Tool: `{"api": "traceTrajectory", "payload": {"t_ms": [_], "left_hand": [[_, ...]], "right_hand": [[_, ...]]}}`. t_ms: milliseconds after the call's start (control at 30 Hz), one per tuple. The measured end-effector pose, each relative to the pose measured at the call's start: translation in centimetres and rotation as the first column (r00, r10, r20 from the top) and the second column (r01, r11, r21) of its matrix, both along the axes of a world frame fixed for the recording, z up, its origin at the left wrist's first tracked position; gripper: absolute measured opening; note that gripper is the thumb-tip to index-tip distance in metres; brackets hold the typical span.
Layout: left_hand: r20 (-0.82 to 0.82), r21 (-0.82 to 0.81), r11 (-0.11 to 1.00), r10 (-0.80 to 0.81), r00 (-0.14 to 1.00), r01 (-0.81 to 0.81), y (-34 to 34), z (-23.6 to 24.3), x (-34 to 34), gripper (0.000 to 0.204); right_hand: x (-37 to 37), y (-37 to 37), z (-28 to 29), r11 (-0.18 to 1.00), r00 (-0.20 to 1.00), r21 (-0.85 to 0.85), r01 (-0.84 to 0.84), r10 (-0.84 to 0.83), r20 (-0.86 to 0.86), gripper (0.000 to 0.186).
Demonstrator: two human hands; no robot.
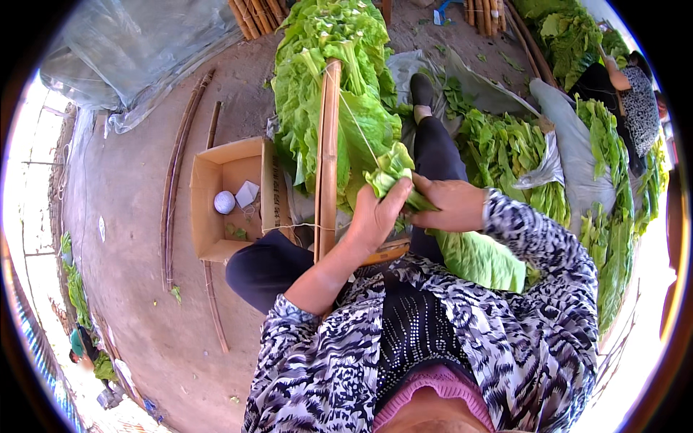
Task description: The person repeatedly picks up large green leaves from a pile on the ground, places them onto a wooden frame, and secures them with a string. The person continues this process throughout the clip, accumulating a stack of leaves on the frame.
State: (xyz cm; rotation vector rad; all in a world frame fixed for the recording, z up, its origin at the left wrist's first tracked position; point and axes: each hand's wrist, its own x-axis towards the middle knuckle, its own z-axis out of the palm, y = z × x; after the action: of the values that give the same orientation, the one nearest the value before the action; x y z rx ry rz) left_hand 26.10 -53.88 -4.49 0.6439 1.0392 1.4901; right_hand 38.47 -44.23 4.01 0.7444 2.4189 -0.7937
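My left hand is closed around the stem ends of a small bunch of broad green leaves, which look like tobacco leaves. My right hand grips the same bunch from the other side, its fingers partly hidden. A thin white string runs taut from the top of a bamboo pole down to the bunch. The pole slopes away from me, just left of my hands. Along its far part hangs a thick row of green leaves. One large leaf lies under my right forearm.
Left of the pole, a cardboard box holds a white ball of string. Thin poles lie on the floor farther left. Leaf piles and grey sheeting lie at right, where another person sits.
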Motion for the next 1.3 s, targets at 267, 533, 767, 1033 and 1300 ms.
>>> {"api": "traceTrajectory", "payload": {"t_ms": [267, 533, 767, 1033, 1300], "left_hand": [[-0.663, 0.021, 0.989, -0.096, 0.743, 0.146, -1.1, 0.7, -4.7, 0.037], [-0.931, 0.228, 0.934, 0.291, 0.219, -0.274, 12.0, 5.9, -16.8, 0.034], [-0.68, -0.293, 0.91, 0.017, 0.733, -0.293, 18.1, -12.6, -26.6, 0.023], [-0.069, -0.426, 0.897, 0.096, 0.993, -0.116, 21.0, -21.9, -25.3, 0.021], [-0.34, -0.468, 0.88, -0.098, 0.935, -0.078, 28.7, -21.3, -18.2, 0.04]], "right_hand": [[-4.2, 8.5, 2.8, 0.878, 0.972, 0.463, -0.12, 0.199, -0.127, 0.027], [-16.9, 20.3, -9.8, 0.375, 0.75, 0.898, -0.229, 0.657, -0.083, 0.028], [-17.2, 22.6, -18.5, 0.795, 0.541, -0.469, 0.385, -0.606, -0.583, 0.045], [-18.4, 22.9, -26.3, 0.42, 0.117, -0.34, 0.842, -0.756, -0.644, 0.076], [-19.0, 23.5, -32.8, 0.304, -0.12, -0.789, 0.534, -0.897, -0.426, 0.086]]}}
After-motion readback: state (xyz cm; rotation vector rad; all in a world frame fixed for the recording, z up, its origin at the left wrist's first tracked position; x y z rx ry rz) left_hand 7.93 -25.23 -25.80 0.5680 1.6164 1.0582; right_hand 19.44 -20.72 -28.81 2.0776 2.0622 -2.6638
